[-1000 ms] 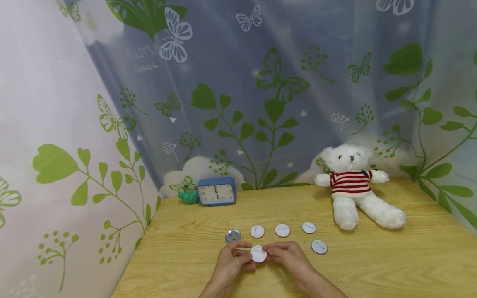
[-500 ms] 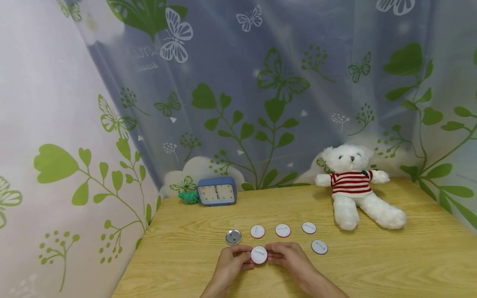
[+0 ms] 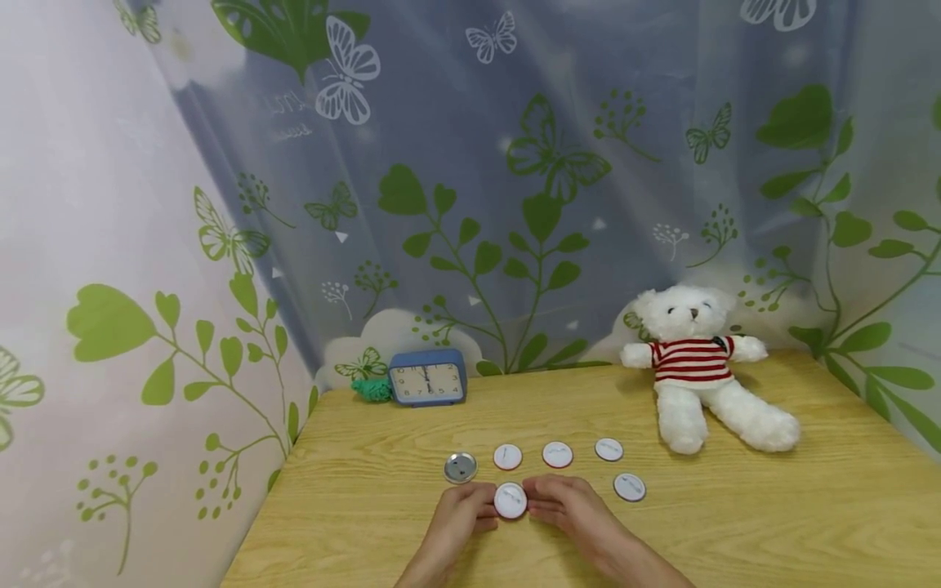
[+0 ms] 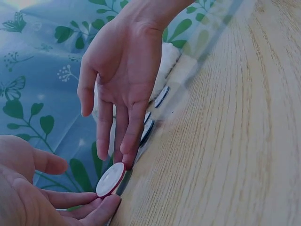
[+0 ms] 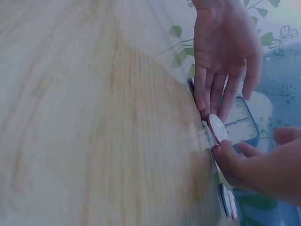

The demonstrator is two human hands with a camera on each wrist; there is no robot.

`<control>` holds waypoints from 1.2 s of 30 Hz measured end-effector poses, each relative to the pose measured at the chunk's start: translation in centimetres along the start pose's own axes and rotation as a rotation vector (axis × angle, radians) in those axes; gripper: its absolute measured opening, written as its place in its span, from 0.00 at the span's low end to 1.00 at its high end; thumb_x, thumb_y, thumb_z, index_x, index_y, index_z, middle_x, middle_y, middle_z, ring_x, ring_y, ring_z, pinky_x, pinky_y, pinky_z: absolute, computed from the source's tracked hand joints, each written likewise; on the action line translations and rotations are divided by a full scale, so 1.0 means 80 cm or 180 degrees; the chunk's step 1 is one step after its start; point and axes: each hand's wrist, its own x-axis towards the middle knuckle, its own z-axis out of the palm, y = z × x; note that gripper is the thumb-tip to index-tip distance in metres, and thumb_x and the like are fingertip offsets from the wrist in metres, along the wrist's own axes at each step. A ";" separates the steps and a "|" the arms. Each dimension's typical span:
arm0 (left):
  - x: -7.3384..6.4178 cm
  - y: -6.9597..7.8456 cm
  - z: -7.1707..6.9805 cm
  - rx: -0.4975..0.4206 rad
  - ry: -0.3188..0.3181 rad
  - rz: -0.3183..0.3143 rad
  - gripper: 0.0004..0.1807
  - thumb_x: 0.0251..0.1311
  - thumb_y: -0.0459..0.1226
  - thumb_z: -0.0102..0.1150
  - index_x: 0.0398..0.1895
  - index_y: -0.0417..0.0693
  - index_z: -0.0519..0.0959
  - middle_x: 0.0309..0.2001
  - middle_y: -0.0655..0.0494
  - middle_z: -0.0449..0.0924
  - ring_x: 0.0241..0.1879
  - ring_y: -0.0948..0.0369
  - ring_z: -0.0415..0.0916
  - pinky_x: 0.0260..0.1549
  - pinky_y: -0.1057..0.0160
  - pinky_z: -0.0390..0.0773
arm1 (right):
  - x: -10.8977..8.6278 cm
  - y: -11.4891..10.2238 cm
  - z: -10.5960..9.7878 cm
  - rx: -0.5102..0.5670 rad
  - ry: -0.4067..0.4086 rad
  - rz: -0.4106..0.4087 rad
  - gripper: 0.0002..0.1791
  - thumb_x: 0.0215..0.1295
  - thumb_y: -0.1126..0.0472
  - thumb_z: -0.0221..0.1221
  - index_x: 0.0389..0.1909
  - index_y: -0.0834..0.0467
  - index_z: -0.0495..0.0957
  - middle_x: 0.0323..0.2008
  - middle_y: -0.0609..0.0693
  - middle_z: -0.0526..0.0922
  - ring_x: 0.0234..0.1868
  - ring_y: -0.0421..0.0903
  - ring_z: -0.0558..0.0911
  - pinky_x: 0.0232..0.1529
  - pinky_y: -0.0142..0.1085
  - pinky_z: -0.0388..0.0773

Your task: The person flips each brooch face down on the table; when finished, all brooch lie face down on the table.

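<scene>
A round pin-back badge, white back and clasp facing up with a red rim, lies between my two hands. My left hand has its fairly straight fingertips against the badge's left edge. From the other side my right hand touches it with extended fingers. Both thumbs stand away from the badge in the wrist views. Just beyond the left hand lies a silver-backed badge. Behind are two red-rimmed badges, and dark-rimmed ones lie to the right.
A blue alarm clock stands at the back left of the wooden table, with a green crinkled object beside it. A white teddy bear in a striped shirt sits at the back right against the printed curtain.
Fingers that overlapped the edges of the middle badge a second ago have drawn back to its sides, leaving its whole face showing. The other badges have not moved.
</scene>
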 end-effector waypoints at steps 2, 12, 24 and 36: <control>-0.001 0.001 0.001 0.0032 0.0021 -0.0009 0.20 0.71 0.35 0.52 0.52 0.21 0.78 0.41 0.47 0.84 0.37 0.62 0.80 0.42 0.61 0.88 | 0.000 0.000 -0.001 -0.0013 -0.0015 0.0004 0.28 0.80 0.60 0.47 0.64 0.83 0.67 0.62 0.73 0.77 0.58 0.51 0.82 0.64 0.45 0.81; 0.002 0.000 0.003 0.0366 0.0098 0.0044 0.21 0.73 0.35 0.51 0.53 0.20 0.77 0.45 0.42 0.84 0.44 0.56 0.81 0.48 0.49 0.87 | 0.000 0.001 -0.002 -0.0083 -0.0057 -0.0022 0.28 0.81 0.60 0.45 0.65 0.84 0.65 0.64 0.73 0.75 0.64 0.56 0.78 0.69 0.49 0.76; 0.000 0.002 0.004 0.0431 0.0164 0.0049 0.21 0.72 0.36 0.52 0.53 0.22 0.79 0.47 0.39 0.84 0.45 0.55 0.80 0.46 0.51 0.87 | -0.004 -0.001 -0.002 -0.0072 -0.0076 -0.0006 0.28 0.81 0.60 0.46 0.65 0.84 0.65 0.65 0.73 0.74 0.68 0.60 0.75 0.71 0.50 0.74; -0.005 0.004 0.003 0.0419 0.0175 0.0039 0.20 0.71 0.38 0.55 0.52 0.25 0.81 0.45 0.44 0.83 0.45 0.57 0.79 0.45 0.53 0.87 | -0.006 -0.001 -0.002 -0.0052 -0.0045 0.0005 0.29 0.81 0.59 0.47 0.64 0.83 0.66 0.64 0.71 0.76 0.68 0.63 0.74 0.70 0.50 0.74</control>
